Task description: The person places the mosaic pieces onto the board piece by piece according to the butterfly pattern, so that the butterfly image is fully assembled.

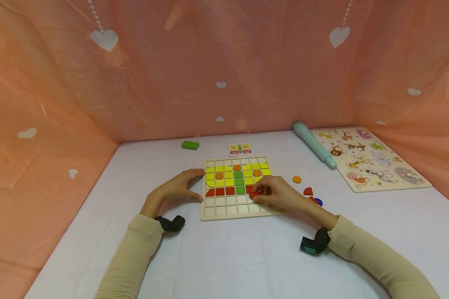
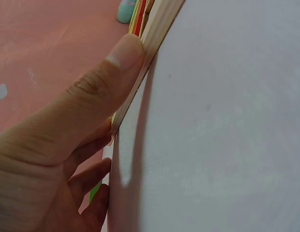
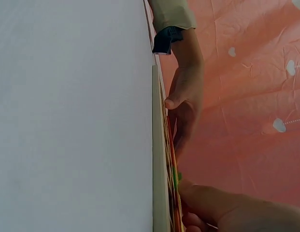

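A wooden grid board lies on the white table, its cells partly filled with yellow, red, green and orange pieces. My left hand rests against the board's left edge, thumb and forefinger spread along it. The left wrist view has the thumb on the wooden rim. Over the right end of the red row, my right hand pinches a small red piece between thumb and fingers. Behind the board lies a small card with a coloured butterfly-like pattern.
Right of the board lie an orange disc, a red quarter-round piece and a blue piece. A green block sits at the back left. A mint-green stick touches an animal puzzle board at the back right.
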`<state>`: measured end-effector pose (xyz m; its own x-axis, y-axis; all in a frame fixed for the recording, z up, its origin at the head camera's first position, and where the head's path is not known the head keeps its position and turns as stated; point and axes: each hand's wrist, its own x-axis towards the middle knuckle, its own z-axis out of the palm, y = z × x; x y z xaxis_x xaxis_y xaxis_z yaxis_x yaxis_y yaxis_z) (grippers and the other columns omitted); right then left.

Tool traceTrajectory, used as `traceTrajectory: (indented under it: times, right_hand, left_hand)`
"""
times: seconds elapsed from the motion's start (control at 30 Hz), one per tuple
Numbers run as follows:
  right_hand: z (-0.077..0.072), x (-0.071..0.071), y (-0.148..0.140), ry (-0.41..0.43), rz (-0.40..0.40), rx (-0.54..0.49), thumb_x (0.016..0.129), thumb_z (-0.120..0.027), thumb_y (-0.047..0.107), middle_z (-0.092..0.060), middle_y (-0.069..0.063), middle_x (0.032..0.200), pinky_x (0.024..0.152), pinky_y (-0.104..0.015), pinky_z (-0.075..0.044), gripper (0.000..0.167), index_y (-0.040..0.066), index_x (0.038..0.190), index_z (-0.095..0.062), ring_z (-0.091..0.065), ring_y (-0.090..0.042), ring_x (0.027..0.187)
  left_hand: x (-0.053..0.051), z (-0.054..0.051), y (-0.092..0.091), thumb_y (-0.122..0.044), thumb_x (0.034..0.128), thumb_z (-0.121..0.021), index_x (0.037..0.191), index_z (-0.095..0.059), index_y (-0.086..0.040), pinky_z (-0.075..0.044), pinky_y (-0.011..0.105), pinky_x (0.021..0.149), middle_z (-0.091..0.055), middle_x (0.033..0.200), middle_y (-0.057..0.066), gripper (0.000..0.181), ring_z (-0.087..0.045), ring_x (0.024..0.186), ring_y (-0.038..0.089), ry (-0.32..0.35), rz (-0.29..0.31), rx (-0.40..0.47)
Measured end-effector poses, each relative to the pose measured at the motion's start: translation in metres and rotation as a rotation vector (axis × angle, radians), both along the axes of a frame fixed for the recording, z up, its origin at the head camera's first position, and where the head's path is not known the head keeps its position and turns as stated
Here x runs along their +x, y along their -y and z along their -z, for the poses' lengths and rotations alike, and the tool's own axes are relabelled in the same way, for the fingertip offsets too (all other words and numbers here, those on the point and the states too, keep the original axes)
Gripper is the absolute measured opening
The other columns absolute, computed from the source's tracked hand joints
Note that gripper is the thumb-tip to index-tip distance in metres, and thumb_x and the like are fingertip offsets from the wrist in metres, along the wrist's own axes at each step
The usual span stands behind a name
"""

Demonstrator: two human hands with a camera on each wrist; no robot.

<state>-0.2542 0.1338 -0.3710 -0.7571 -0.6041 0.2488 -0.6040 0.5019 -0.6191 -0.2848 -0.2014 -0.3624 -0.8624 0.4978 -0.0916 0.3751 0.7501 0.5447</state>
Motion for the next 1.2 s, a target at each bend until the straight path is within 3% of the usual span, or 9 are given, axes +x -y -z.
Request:
traceTrajectory:
  times: [0.57,1.2]
  right_hand:
    - [0.001,0.0,0.002,-0.046,0.001,0.039,0.078,-0.076,0.026,-0.061,0.005,0.088,0.064,-0.023,-0.04,0.023,0.012,0.096,-0.072,-0.048,-0.012,0.076]
    - [0.011,-0.003,0.006,-0.107,0.045,0.01,0.073,-0.078,0.033,-0.059,0.009,0.081,0.073,-0.029,-0.038,0.021,0.017,0.083,-0.069,-0.045,-0.013,0.084]
  left_hand:
    - [-0.001,0.0,0.0,-0.041,0.0672,-0.082,0.144,-0.035,-0.012,-0.018,0.051,0.113,-0.028,0.151,0.01,0.095,-0.02,0.14,0.031,0.011,-0.007,0.002]
    - [-0.002,0.003,-0.001,-0.04,0.0666,-0.082,0.145,-0.035,-0.012,-0.018,0.051,0.113,-0.028,0.151,0.009,0.096,-0.019,0.14,0.03,0.023,-0.017,0.01]
